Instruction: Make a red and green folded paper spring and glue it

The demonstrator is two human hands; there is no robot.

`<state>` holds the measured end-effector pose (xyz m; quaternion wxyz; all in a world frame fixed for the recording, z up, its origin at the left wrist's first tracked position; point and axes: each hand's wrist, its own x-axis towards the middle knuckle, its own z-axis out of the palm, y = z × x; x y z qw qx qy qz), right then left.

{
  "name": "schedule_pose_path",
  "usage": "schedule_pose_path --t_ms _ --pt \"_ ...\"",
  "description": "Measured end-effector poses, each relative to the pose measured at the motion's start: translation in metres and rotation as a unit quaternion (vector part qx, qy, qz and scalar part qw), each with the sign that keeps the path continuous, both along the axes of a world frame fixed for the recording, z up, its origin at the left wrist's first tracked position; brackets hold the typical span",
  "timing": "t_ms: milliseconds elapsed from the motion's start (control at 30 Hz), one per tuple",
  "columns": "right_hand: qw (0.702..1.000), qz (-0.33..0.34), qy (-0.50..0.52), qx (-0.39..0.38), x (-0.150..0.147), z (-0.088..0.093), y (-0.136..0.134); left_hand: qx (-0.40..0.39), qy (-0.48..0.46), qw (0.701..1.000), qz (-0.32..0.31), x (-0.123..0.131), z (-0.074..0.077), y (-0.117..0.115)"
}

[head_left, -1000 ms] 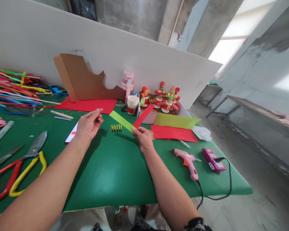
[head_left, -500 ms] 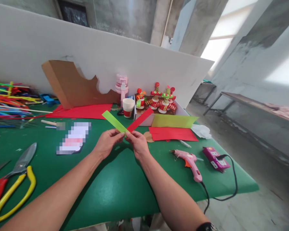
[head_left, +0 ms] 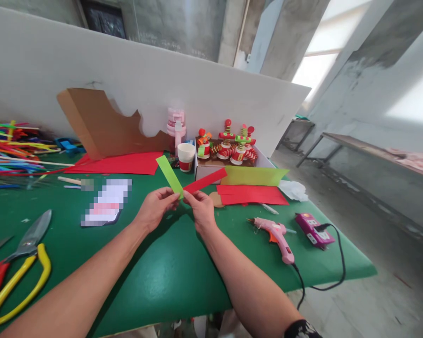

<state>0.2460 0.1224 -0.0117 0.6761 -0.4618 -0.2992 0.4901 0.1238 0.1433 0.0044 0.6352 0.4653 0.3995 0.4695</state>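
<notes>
Over the middle of the green table, my left hand (head_left: pixel 157 208) pinches the lower end of a lime-green paper strip (head_left: pixel 169 176). Close beside it, my right hand (head_left: pixel 201 209) pinches the near end of a red paper strip (head_left: pixel 207 180). The two strips meet at my fingertips and spread apart in a V, green up to the left, red out to the right. My fingers partly cover the ends where they meet, so I cannot tell whether they are joined there.
On the green table (head_left: pixel 155 281) a pink glue gun (head_left: pixel 277 234) and a purple power strip (head_left: pixel 315 230) lie right, scissors (head_left: pixel 24 263) left. Behind are a paper cup (head_left: pixel 186 156), a box (head_left: pixel 206 174) of paper figures, red sheets (head_left: pixel 123 164) and colourful pipe cleaners (head_left: pixel 14 150).
The green strip has turned more upright, and the red strip has tipped lower to the right. Both hands keep their pinch in nearly the same place.
</notes>
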Motion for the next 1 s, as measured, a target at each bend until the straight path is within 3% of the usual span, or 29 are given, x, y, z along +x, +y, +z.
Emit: schedule_pose_path --t_ms 167,367,467,600,800,1000 --pt "0.999 -0.01 -0.03 0.014 -0.002 0.001 -0.003 0.01 -0.001 1.0 0.0 0.0 -0.001 -0.001" --pt "0.99 0.114 0.079 0.0 0.003 0.004 -0.001 -0.012 -0.043 0.999 0.004 -0.009 0.007 0.003" --pt "0.982 0.126 0.136 -0.038 0.005 0.002 0.0 -0.029 -0.041 0.999 -0.018 -0.012 0.013 0.003" --pt "0.978 0.146 0.139 -0.052 0.005 -0.001 0.0 -0.033 -0.014 0.998 -0.043 -0.012 0.016 0.0" --pt "0.98 0.133 0.13 -0.072 0.004 0.0 -0.002 -0.003 0.026 0.999 -0.031 -0.01 0.011 0.001" --pt "0.988 0.106 0.107 -0.046 0.002 0.003 -0.004 0.006 0.034 0.999 -0.02 -0.008 0.011 -0.001"
